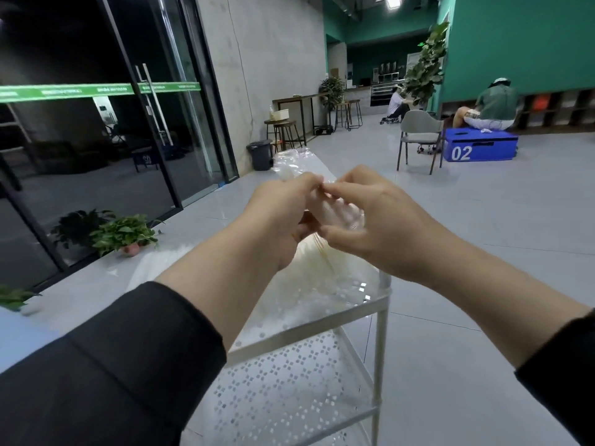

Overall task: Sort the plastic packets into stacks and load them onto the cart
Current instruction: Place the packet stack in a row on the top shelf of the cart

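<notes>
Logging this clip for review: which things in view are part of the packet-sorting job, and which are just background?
Part of the job:
- plastic packets, gripped by both hands
- left hand
- right hand
- white cart with perforated shelves, below the hands

Just lying about:
- blue box marked 02
- grey chair
- bin
- potted plants by the glass door
- wooden stools

A white cart (383,320) with perforated shelves stood on the grey tiled floor (483,239); clear plastic packets (325,284) lay on its top shelf.
</notes>
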`<action>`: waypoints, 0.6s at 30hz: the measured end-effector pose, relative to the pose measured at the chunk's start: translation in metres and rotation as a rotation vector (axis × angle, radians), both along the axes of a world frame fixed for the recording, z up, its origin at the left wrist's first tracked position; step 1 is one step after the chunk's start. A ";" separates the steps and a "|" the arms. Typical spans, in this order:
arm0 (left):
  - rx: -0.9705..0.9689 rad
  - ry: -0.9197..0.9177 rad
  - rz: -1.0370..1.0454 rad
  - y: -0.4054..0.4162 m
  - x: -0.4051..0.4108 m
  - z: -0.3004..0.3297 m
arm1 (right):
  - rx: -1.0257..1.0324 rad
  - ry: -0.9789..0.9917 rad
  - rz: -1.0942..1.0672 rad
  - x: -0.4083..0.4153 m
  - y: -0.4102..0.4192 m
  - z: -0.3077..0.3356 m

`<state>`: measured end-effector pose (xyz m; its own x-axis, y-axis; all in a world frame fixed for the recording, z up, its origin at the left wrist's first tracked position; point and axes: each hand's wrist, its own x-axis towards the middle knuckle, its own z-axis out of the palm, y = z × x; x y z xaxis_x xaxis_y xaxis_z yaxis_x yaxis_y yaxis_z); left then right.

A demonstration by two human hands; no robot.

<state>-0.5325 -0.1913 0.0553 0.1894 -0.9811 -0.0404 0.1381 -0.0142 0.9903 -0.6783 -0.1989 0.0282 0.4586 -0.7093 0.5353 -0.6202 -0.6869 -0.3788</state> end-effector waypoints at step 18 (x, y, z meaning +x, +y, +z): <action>0.022 -0.563 0.195 -0.039 0.052 0.003 | 1.046 -0.581 -0.015 -0.001 -0.060 -0.030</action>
<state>-0.4808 -0.2302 0.0584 0.3646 -0.9259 0.0987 -0.4063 -0.0628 0.9116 -0.6794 -0.2593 -0.0014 0.3271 -0.9276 -0.1803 -0.1767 0.1274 -0.9760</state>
